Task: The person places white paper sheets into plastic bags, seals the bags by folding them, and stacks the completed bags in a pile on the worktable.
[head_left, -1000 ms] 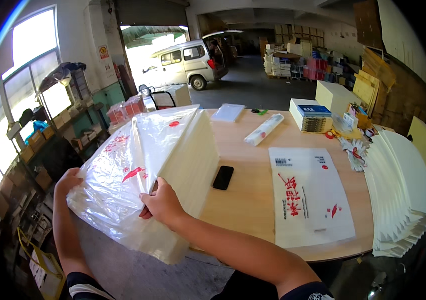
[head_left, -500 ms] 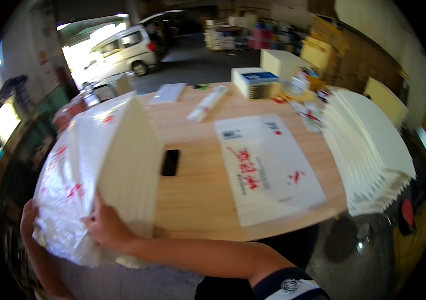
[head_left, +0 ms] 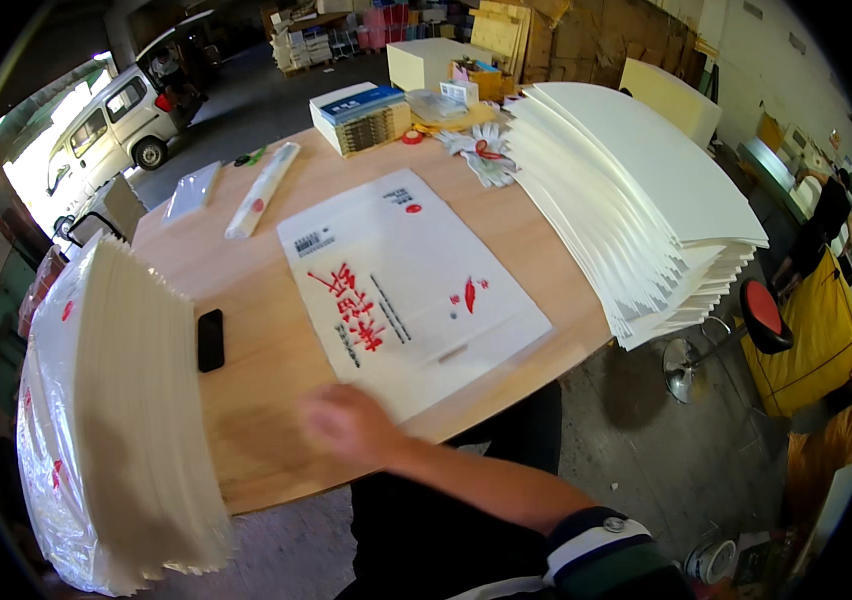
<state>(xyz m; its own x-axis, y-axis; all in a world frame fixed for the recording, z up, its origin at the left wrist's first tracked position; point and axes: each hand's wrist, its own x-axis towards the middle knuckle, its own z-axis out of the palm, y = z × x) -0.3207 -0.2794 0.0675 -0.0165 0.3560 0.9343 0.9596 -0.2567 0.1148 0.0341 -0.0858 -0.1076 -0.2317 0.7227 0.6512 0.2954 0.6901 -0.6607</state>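
Note:
My right hand hangs over the near part of the wooden table. Motion smears its fingers, and nothing in it can be made out. Just beyond it lies a flat white printed plastic bag with red and black markings. At the left stands a thick stack of white sheets, with clear printed plastic film over its outer side. A black phone rests between stack and bag. My left hand does not show.
A fanned stack of white sheets fills the table's right end. Toward the back lie a white roll, work gloves and a blue-topped box. A red-seated stool stands right; a van is far left.
My right hand has left the left stack and film and moved right toward the bag. My left hand has gone out of sight. The view has swung to the right.

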